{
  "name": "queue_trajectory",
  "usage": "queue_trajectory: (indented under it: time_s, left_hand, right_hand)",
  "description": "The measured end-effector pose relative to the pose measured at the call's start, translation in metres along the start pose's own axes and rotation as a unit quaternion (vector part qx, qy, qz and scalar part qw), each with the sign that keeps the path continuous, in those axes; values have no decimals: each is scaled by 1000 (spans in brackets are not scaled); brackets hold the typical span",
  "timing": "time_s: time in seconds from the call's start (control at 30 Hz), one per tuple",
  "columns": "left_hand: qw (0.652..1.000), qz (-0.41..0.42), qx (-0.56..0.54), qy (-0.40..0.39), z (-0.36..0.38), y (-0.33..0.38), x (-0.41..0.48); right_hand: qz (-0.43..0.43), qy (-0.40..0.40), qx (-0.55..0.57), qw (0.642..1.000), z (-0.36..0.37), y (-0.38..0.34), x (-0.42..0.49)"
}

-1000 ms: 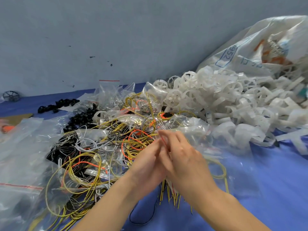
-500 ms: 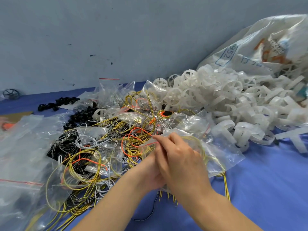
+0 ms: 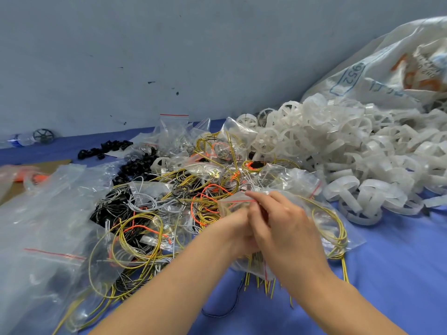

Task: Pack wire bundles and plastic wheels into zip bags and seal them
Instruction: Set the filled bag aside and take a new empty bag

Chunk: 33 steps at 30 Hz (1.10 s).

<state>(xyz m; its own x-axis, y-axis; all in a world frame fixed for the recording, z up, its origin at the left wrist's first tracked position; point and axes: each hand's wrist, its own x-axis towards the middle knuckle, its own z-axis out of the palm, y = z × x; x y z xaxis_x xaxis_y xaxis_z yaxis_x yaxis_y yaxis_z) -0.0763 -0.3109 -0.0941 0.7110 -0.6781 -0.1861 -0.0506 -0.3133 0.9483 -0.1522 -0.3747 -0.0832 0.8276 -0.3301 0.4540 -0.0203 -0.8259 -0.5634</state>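
Both hands meet at the centre over a clear zip bag (image 3: pixel 321 228) with a red strip at its mouth. My right hand (image 3: pixel 285 228) pinches that mouth edge between thumb and fingers. My left hand (image 3: pixel 235 232) holds the bag from the left, its fingers mostly hidden behind the right hand. Inside the bag lies a yellow wire bundle (image 3: pixel 335 228); its wire ends stick out below the hands. A heap of white plastic wheels (image 3: pixel 338 151) fills the right side. Loose yellow, orange, grey and black wire bundles (image 3: pixel 150 228) spread to the left.
Empty clear zip bags (image 3: pixel 43 226) lie at the left, and more stand upright at the back (image 3: pixel 173 131). A big white sack (image 3: pixel 387 66) leans at the right rear. Black parts (image 3: pixel 104 149), a dark wheel (image 3: pixel 43 136) and blue table cloth (image 3: pixel 399 274) surround the pile.
The bag has spread out to the right with the yellow wire coil now showing inside it. Both hands stayed together at the bag's mouth, fingers shifting along the red strip.
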Motion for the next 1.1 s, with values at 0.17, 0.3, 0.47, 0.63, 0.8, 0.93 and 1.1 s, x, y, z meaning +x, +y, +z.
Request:
queue_trajectory:
  time_s: [0.17,0.3,0.47,0.63,0.8,0.93,1.1]
  left_hand:
    - [973,-42,-182,-132,-55,-1,-39]
    - [995,-13,-98,26,-105,4,-55]
    - [949,54,234,205,-117,-1,-15]
    - [870,83,424,239,-108,-5,47]
    - [820,9,513,254,-107,-14,87]
    - [848,34,478,226,-100,-26,83]
    - [845,124,484,190,-71,-25,58]
  right_hand:
    - [21,11,47,999,10,12,6]
    - [42,-48,37,997,17,22,17]
    - [31,-209,-30,977,24,30,17]
    - [20,-231,-39,972,26,37,14]
    - [18,-222,-20,975,25,41,17]
    - [8,-214,-15,977,24,41,17]
    - [7,-216,-34,976,25,38,20]
